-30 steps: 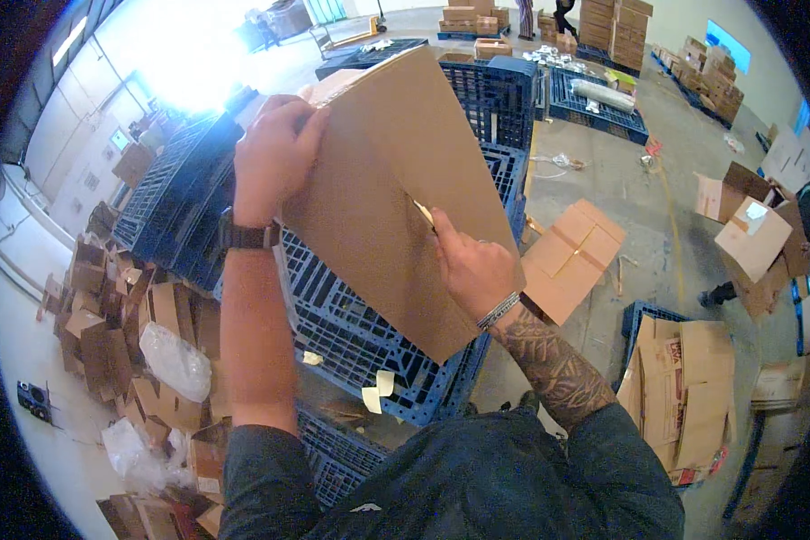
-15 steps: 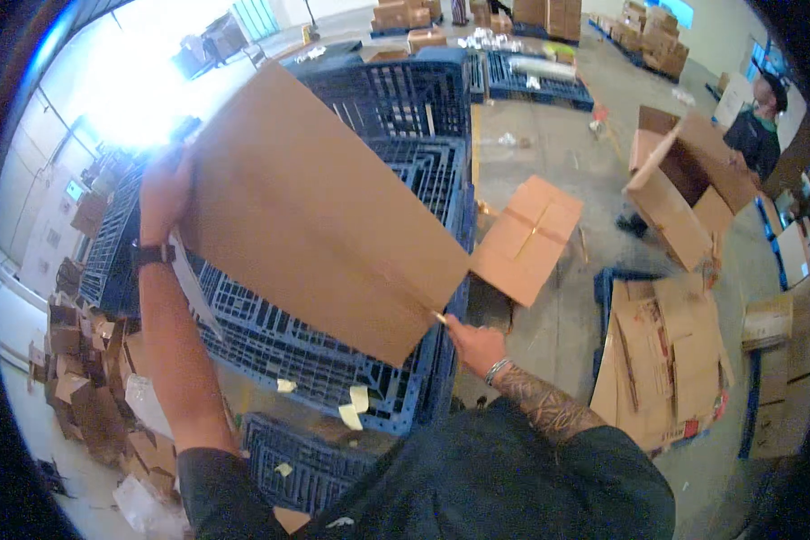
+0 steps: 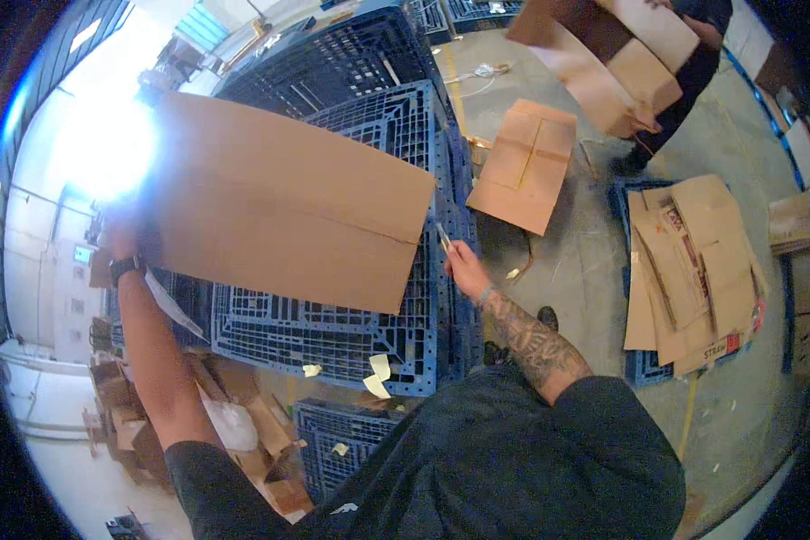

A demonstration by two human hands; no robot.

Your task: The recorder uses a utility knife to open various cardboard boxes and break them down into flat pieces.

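A large brown cardboard box (image 3: 288, 198) hangs tilted over the stacked blue plastic pallets (image 3: 333, 346), one broad side facing me. My left hand (image 3: 124, 236), washed out by glare, is at the box's left end; its fingers are closed on the cardboard as far as I can make out. In my right hand (image 3: 464, 268) is a slim box cutter (image 3: 442, 237), its tip up, just off the box's right edge. A loose white sheet (image 3: 173, 304) dangles beneath the box near my left wrist.
Flattened cartons (image 3: 693, 270) lie on a pallet at right. A brown box (image 3: 529, 162) sits on the floor beyond my right hand. At upper right a co-worker (image 3: 693, 81) holds an open carton (image 3: 603, 58). Cardboard scraps (image 3: 144, 414) heap up at lower left.
The box cutter has come away from the box's lower right edge. The box has swung flatter and to the left with my left hand. The co-worker has come closer with the open carton.
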